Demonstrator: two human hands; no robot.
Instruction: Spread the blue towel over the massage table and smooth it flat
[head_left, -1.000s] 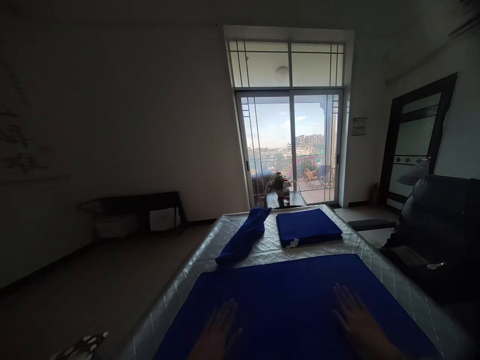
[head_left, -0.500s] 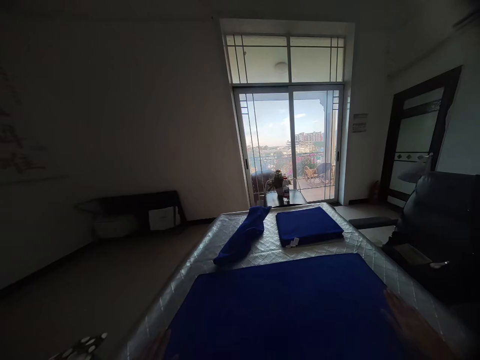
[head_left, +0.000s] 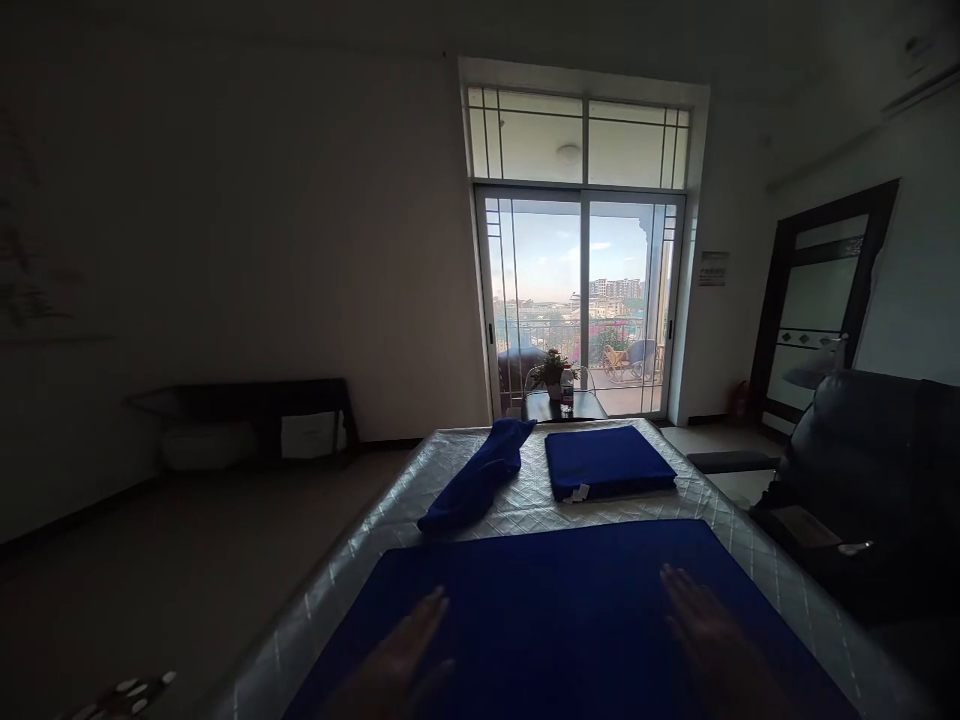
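Note:
A blue cloth (head_left: pixel 555 600) lies spread flat on the near part of a table with a shiny silver, diamond-patterned cover (head_left: pixel 360 545). Over its left part is my left hand (head_left: pixel 405 645), fingers stretched forward, somewhat blurred. My right hand (head_left: pixel 705 625) is above the cloth's right part, its fingers also extended. Neither hand holds anything; whether the palms touch the fabric I cannot tell. Farther back lie a neatly folded blue cloth (head_left: pixel 611 460) with a small white tag and, left of it, a crumpled blue cloth (head_left: pixel 476 480).
Beyond the table stands a small dark table (head_left: pixel 540 408) with a potted plant (head_left: pixel 553 370) and a bottle (head_left: pixel 567 390), before sliding glass doors (head_left: pixel 532 270). A dark armchair (head_left: pixel 855 460) is on the right. A low dark rack (head_left: pixel 247 400) sits along the left wall.
Both hands have moved inward from the side edges of the spread cloth to over its surface. The view has shifted slightly; the other two blue cloths lie as before.

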